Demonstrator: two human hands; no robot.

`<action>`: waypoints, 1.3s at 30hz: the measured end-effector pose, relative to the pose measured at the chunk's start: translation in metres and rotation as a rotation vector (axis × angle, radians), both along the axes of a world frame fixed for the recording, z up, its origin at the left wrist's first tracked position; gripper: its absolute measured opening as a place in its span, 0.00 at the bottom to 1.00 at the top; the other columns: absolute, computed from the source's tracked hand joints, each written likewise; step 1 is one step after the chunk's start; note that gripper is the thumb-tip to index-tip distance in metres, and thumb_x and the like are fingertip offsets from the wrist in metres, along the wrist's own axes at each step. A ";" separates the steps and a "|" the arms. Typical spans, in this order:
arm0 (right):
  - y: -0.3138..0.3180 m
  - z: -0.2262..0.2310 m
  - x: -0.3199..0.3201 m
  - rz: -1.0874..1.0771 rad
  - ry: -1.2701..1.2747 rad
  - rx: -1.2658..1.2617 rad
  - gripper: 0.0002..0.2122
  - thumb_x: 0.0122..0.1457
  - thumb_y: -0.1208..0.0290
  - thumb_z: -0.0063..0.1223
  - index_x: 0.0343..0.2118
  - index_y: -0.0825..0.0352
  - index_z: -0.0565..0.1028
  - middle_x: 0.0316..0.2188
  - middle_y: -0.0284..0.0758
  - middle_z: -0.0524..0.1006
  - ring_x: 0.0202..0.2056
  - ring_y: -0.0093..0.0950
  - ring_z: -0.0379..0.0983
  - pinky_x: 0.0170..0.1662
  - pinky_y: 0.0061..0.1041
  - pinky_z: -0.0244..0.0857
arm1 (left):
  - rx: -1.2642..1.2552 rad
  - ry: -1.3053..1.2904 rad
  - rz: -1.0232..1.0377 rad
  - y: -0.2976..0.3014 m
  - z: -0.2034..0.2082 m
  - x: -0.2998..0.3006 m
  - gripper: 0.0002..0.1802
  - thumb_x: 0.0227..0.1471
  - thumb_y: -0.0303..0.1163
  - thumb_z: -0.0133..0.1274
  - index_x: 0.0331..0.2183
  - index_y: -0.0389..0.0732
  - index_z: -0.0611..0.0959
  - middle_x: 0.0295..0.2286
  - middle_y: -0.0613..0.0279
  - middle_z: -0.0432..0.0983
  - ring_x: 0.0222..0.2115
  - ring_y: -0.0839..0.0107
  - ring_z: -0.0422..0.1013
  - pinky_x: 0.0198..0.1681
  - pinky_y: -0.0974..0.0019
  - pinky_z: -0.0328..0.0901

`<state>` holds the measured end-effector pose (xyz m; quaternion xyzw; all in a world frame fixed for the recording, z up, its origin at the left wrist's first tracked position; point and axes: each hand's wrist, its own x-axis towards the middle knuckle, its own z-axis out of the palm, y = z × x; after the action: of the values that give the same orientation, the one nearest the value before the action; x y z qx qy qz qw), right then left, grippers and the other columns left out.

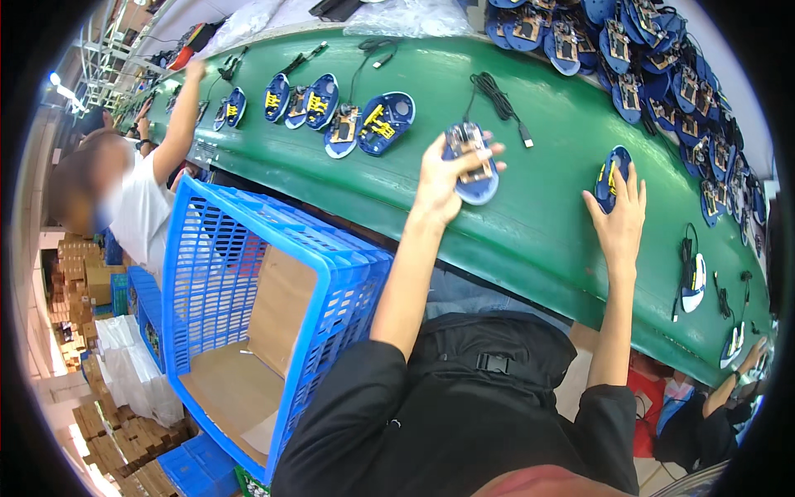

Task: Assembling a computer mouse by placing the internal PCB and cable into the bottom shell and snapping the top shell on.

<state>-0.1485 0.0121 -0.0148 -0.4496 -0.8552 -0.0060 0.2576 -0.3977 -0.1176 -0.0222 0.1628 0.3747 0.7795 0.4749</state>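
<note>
On the bench (538,224), a row of parts (321,101) lies left of the base (477,191) in the left hand (440,178), a cable (495,93) behind that base. Right of it, the right hand (620,214) is on a shell (607,189), with a pile (623,91) behind. The crate (310,331) is left of the person (472,414), before the bench

We can read no text, label, brand, number or sign on any surface shown in the head camera view.

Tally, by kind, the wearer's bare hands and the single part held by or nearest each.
Bare hands (left hand, right hand): 2
Pale-blue oval plastic base with brown circuit board: 1
Dark-blue oval plastic shell with yellow insert: 1
Total: 4
</note>
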 end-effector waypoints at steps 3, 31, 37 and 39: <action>-0.032 0.033 -0.031 0.222 0.228 -0.049 0.25 0.52 0.64 0.64 0.53 0.66 0.72 0.55 0.44 0.70 0.56 0.43 0.65 0.60 0.37 0.59 | -0.041 -0.033 -0.097 -0.029 0.013 0.034 0.26 0.44 0.17 0.60 0.47 0.31 0.72 0.40 0.44 0.76 0.37 0.55 0.78 0.39 0.54 0.76; -0.036 0.054 -0.076 0.711 0.529 -1.318 0.05 0.48 0.79 0.64 0.29 0.69 0.78 0.25 0.32 0.80 0.29 0.18 0.76 0.37 0.19 0.69 | -0.080 0.015 -0.145 -0.060 0.022 0.081 0.16 0.66 0.39 0.36 0.37 0.35 0.68 0.31 0.40 0.77 0.25 0.55 0.79 0.28 0.61 0.76; -0.039 0.053 -0.073 0.714 0.472 -1.247 0.05 0.49 0.78 0.62 0.28 0.70 0.76 0.23 0.33 0.80 0.27 0.19 0.75 0.33 0.20 0.67 | -0.158 0.291 -0.061 -0.066 0.018 0.086 0.13 0.65 0.37 0.40 0.34 0.35 0.69 0.29 0.46 0.78 0.25 0.63 0.79 0.27 0.65 0.75; -0.037 0.060 -0.071 0.706 0.345 -1.160 0.06 0.49 0.77 0.62 0.28 0.70 0.76 0.22 0.34 0.80 0.27 0.19 0.75 0.33 0.22 0.67 | -0.205 0.404 -0.055 -0.067 0.019 0.087 0.14 0.65 0.38 0.42 0.33 0.36 0.68 0.26 0.50 0.78 0.24 0.68 0.78 0.25 0.69 0.72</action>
<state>-0.2191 -0.0248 0.0449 -0.2044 -0.7621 0.6069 0.0949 -0.3106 -0.1849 -0.0035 0.2765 0.5348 0.6756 0.4255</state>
